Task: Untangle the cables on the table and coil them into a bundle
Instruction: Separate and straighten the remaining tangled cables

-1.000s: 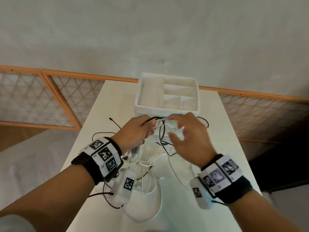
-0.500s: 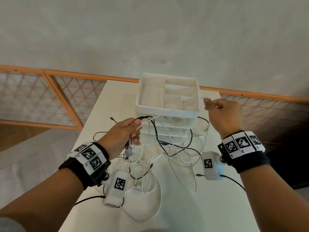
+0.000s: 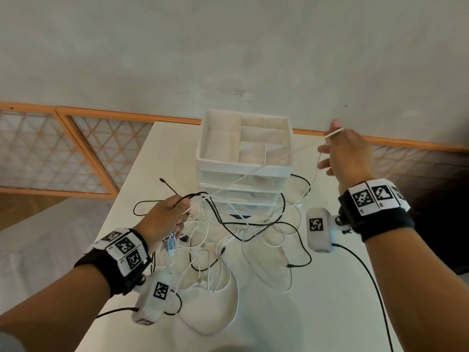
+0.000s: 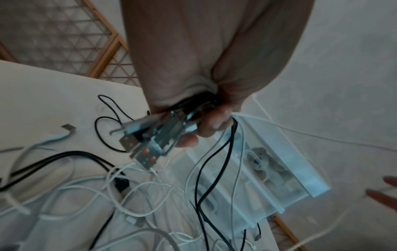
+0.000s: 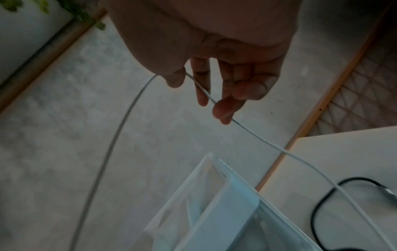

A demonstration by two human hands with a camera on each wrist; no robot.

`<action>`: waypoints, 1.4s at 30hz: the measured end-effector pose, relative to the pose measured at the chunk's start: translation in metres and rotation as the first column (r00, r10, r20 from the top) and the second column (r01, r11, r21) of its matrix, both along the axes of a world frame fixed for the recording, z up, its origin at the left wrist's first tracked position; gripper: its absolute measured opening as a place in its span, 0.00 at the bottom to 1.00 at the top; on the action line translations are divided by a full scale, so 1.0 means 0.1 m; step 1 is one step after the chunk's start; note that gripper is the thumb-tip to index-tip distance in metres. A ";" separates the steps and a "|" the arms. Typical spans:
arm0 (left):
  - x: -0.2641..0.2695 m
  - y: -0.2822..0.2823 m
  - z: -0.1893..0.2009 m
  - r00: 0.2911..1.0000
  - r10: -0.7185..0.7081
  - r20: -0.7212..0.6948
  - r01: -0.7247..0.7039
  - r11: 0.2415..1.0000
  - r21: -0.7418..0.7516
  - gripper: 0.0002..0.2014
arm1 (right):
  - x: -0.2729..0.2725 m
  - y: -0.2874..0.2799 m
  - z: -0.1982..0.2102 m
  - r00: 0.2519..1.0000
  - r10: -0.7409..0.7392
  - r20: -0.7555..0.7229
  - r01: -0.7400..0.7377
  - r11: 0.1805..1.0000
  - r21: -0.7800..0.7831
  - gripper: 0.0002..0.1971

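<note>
The left hand grips a bunch of cable plugs in a closed fist, with black and white leads trailing from it. The right hand, raised to the right of the drawer organizer, pinches one white cable between thumb and fingers; it runs taut back to the left fist. The remaining tangled cables lie on the white table in front of the organizer.

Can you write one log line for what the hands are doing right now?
left hand: grips cable plugs | right hand: pinches white cable, pulled taut | tangle: on table
</note>
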State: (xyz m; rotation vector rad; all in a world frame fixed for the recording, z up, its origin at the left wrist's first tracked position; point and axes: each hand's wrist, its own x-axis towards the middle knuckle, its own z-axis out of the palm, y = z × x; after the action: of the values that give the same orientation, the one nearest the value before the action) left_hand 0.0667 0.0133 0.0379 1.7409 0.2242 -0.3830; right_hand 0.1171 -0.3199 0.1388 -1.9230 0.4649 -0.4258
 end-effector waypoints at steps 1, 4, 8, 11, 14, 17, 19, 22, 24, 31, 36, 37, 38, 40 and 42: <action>0.00 -0.02 0.01 1.000 0.007 0.012 -0.007 1.000 -0.004 0.14 | 0.00 0.02 0.02 0.999 0.031 0.030 -0.030 0.999 -0.033 0.18; 0.03 -0.04 0.05 0.999 0.035 0.037 -0.034 0.999 -0.016 0.14 | -0.02 0.06 -0.05 0.992 0.122 0.042 -0.115 0.984 -0.136 0.19; 0.05 0.04 0.06 0.997 0.069 0.044 -0.070 0.997 0.021 0.14 | -0.12 -0.06 -0.29 0.975 0.212 -0.072 -0.224 0.916 -0.333 0.09; 0.09 0.03 0.15 0.985 0.160 0.056 -0.158 0.987 -0.034 0.12 | -0.29 0.02 -0.42 0.900 0.381 -0.212 -0.436 0.774 -0.460 0.13; 0.14 -0.19 0.38 0.989 0.118 0.087 -0.105 0.984 -0.147 0.12 | -0.53 0.41 -0.37 0.713 0.646 -0.271 -0.698 0.623 -0.354 0.12; 0.15 -0.53 0.59 0.982 -0.037 0.183 0.075 0.975 -0.207 0.12 | -0.65 0.74 -0.28 0.598 0.774 -0.210 -0.799 0.552 -0.239 0.16; 0.13 -0.73 0.63 0.964 -0.120 0.236 0.172 0.962 -0.211 0.12 | -0.68 0.86 -0.20 0.606 0.784 -0.135 -0.794 0.586 -0.161 0.11; 0.11 -0.86 0.57 0.950 -0.149 0.273 0.213 0.952 -0.221 0.11 | -0.68 0.88 -0.07 0.634 0.773 -0.033 -0.773 0.632 -0.053 0.04; 0.10 -0.89 0.54 0.954 -0.140 0.265 0.218 0.930 -0.296 0.11 | -0.66 0.84 -0.01 0.643 0.766 0.005 -0.766 0.642 -0.035 0.05; 0.10 -0.75 0.49 0.968 -0.166 0.189 0.225 0.908 -0.354 0.12 | -0.43 0.48 -0.01 0.739 0.662 -0.123 -0.667 0.694 -0.272 0.15; 0.05 -0.44 0.26 0.951 -0.264 0.163 0.276 0.959 -0.060 0.12 | -0.28 0.12 -0.09 0.877 0.445 -0.181 -0.462 0.676 -0.574 0.11; 0.05 -0.37 0.23 0.957 -0.249 0.146 0.261 0.963 -0.062 0.12 | -0.24 0.07 -0.11 0.904 0.399 -0.153 -0.407 0.695 -0.593 0.11; 0.04 -0.31 0.20 0.963 -0.234 0.130 0.245 0.967 -0.073 0.12 | -0.20 0.02 -0.14 0.929 0.352 -0.117 -0.348 0.718 -0.603 0.11; 0.03 -0.23 0.17 0.974 -0.202 0.098 0.212 0.972 -0.104 0.13 | -0.11 -0.04 -0.21 0.956 0.286 -0.059 -0.264 0.757 -0.598 0.10; 0.01 -0.19 0.16 0.982 -0.176 0.074 0.185 0.973 -0.135 0.12 | -0.05 -0.01 -0.28 0.962 0.267 -0.050 -0.243 0.764 -0.597 0.10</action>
State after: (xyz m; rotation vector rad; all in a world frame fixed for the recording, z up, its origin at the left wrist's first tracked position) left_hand 0.0676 -0.0058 0.0534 1.6345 -0.0063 -0.4659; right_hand 0.1122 -0.3211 0.1111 -2.5494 0.0194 -0.4635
